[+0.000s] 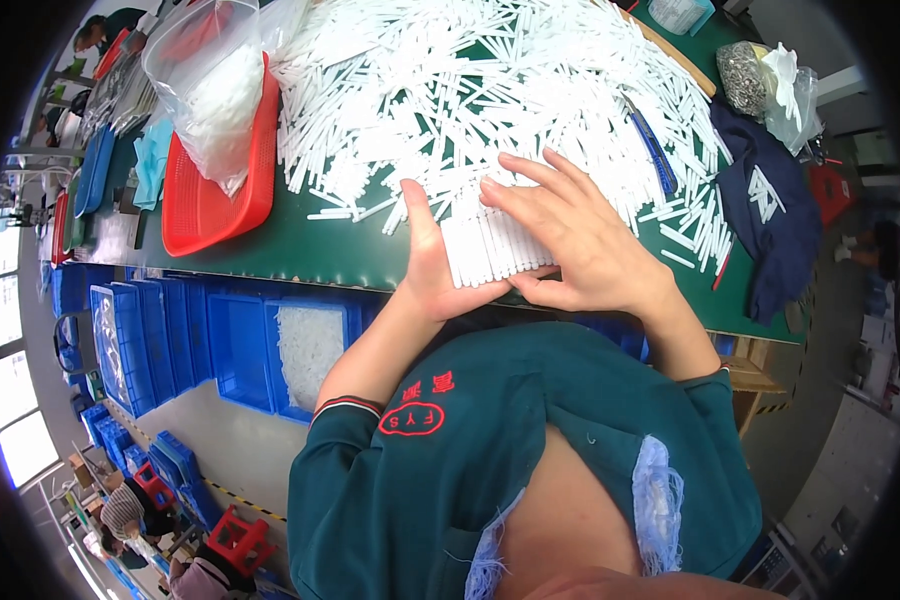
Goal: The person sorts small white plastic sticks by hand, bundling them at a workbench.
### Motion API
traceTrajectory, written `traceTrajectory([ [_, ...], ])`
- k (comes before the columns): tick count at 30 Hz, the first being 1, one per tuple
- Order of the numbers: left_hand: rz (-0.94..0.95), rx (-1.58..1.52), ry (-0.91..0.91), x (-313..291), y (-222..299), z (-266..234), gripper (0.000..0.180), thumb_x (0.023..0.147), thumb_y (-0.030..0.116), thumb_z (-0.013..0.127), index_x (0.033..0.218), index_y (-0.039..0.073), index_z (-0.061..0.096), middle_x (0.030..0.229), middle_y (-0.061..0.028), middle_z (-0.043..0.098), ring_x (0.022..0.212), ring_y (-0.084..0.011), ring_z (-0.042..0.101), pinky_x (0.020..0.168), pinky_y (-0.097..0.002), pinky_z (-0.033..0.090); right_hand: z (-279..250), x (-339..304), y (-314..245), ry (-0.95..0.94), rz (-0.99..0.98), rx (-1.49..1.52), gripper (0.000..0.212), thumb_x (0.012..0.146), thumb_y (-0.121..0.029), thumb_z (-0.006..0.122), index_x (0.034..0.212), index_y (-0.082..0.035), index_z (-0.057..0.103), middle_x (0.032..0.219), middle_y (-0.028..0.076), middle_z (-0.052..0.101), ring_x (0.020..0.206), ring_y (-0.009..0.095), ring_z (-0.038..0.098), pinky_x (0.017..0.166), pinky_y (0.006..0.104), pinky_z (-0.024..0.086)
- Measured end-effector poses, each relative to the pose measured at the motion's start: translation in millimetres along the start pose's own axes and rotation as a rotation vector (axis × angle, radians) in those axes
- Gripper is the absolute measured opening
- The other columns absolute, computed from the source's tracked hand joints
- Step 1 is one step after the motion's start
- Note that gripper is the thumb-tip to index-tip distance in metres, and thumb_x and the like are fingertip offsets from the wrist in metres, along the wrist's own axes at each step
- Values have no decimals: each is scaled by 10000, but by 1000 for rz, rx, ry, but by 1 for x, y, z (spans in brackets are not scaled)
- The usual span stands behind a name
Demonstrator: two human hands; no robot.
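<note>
In the head view, the left hand (435,275) cradles a neat row of slim white plastic tubes (490,250) near the front edge of the green-topped table (315,245). Its thumb points up along the row's left side, and its other fingers run beneath the lower ends, largely hidden by the tubes. The right hand (585,235) arches over the row's right part, fingers spread and slightly bent, thumb near the lower right corner; whether every fingertip presses on the tubes I cannot tell. The tubes in the row lie side by side, roughly parallel.

Beyond the hands, a broad heap of loose white tubes (400,90) spreads across the table in mixed directions. A blue utility knife (652,150) lies on its right part. Left of the heap, a red plastic basket (215,225) holds a clear plastic bag (220,125) with white contents. To the right, a dark navy cloth (765,240) bears a few tubes. Below the table's left side are blue plastic crates (240,365).
</note>
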State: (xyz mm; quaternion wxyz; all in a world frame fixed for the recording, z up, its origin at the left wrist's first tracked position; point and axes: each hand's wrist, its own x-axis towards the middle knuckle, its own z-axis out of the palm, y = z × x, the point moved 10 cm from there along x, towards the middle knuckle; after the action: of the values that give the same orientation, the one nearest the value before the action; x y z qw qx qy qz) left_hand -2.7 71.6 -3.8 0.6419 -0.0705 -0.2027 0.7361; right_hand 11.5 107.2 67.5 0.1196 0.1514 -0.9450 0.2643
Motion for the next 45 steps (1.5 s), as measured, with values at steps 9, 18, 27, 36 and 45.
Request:
traceTrajectory([
  [9,9,395,179,6,2,-7,1220,588,930,152,1410,31,223,1431,-220,255,1326,-370,260,1078,-506,205,-53,-27,24,303,63,25,687,680,-121,684,1304,-44,407,1271,105,502,1218,290,442,1046,455,289],
  [18,-4,474,308,11,2,-12,1305,526,947,235,1396,-25,219,1430,-274,216,1334,-387,229,1081,-494,199,-166,-230,193,641,911,-511,686,811,-154,610,1408,-102,276,1318,149,462,1198,317,443,994,364,337],
  [27,16,471,328,12,-1,-14,1313,520,951,223,1400,-23,210,1434,-274,201,1335,-407,208,1079,-499,207,-156,-191,172,753,716,-162,595,846,-175,623,1360,-27,361,1357,119,435,1273,225,376,1011,308,303],
  [36,12,535,340,13,-4,-11,1296,544,947,203,1403,-24,200,1423,-277,226,1317,-419,244,1072,-508,218,-39,-46,46,135,175,158,953,620,-286,796,1385,-25,292,1370,144,407,1249,302,403,1038,396,297],
  [45,53,547,340,8,3,-12,1237,607,924,167,1413,-15,168,1418,-249,254,1301,-411,280,1045,-518,257,-14,-35,36,73,89,128,904,669,-311,760,1392,-45,285,1266,110,511,1129,291,483,863,353,450],
])
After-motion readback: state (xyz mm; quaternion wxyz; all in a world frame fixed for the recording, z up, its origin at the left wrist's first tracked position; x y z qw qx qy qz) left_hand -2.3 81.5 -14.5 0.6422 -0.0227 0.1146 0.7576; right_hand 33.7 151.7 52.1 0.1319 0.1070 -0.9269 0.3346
